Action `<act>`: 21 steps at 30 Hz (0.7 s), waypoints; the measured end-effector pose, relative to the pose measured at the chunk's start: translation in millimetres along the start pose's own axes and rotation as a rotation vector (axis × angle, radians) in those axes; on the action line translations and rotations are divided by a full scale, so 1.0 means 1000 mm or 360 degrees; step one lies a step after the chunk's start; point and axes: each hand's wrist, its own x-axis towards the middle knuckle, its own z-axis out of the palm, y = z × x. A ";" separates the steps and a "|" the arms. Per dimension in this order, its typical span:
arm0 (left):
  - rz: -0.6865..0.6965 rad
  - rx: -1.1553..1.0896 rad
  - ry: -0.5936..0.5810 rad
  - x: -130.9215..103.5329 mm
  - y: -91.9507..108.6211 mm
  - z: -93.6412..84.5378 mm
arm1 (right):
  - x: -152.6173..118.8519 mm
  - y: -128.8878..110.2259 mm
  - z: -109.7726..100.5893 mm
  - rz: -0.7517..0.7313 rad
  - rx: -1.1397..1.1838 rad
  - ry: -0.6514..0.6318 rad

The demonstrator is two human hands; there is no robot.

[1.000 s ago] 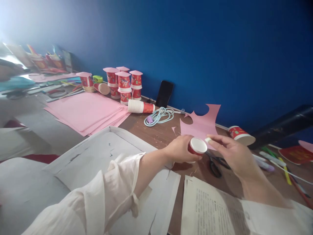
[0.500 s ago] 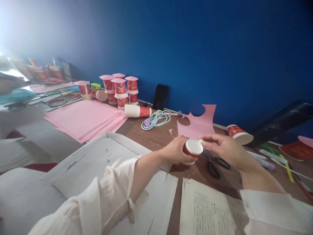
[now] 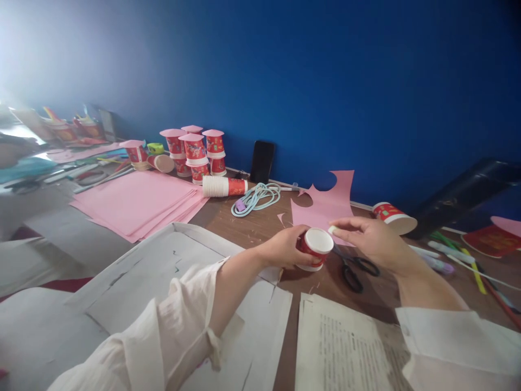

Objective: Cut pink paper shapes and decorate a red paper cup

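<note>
My left hand (image 3: 287, 247) is wrapped round a red paper cup (image 3: 316, 250) with a white round face turned up, close above the brown table. Just right of the cup, my right hand (image 3: 372, 239) pinches a small whitish piece (image 3: 332, 230) between thumb and fingertips, apart from the cup. Black-handled scissors (image 3: 352, 271) lie under and beside the right hand. Behind both hands is a pink paper sheet (image 3: 325, 205) with round cut-outs along its edge.
Stacked red cups with pink discs (image 3: 194, 149), a phone (image 3: 262, 161) and a coiled cable (image 3: 260, 200) are at the back. Pink sheets (image 3: 138, 201) lie left, a printed booklet (image 3: 345, 347) in front, a tipped cup (image 3: 394, 218) and pens right.
My right hand has drawn slightly away from the cup, so a gap shows between the whitish piece and the rim. The cup sits tilted a little more toward me. The view has shifted slightly.
</note>
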 end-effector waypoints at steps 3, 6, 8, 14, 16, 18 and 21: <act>0.0068 0.0008 0.0023 -0.001 0.000 0.001 | 0.001 -0.002 0.005 -0.0058 0.0219 0.0098; 0.0000 0.0180 0.0163 -0.003 0.001 0.005 | 0.001 -0.011 0.014 -0.0100 0.0256 0.0129; -0.0042 0.0301 0.0245 -0.004 0.002 0.009 | 0.001 -0.017 0.019 -0.0106 0.0209 0.0132; -0.0029 0.0417 0.0329 -0.001 0.002 0.014 | -0.004 -0.022 0.014 -0.0115 0.0094 0.0034; -0.0016 0.0418 0.0285 -0.001 0.003 0.011 | -0.004 -0.015 0.006 -0.0081 0.0056 -0.0069; -0.0010 0.0407 0.0234 -0.001 0.003 0.008 | -0.003 -0.005 -0.001 -0.0055 0.0074 -0.0170; 0.0009 0.0354 0.0146 -0.002 0.004 0.001 | 0.001 0.006 -0.005 -0.0072 0.0153 0.0018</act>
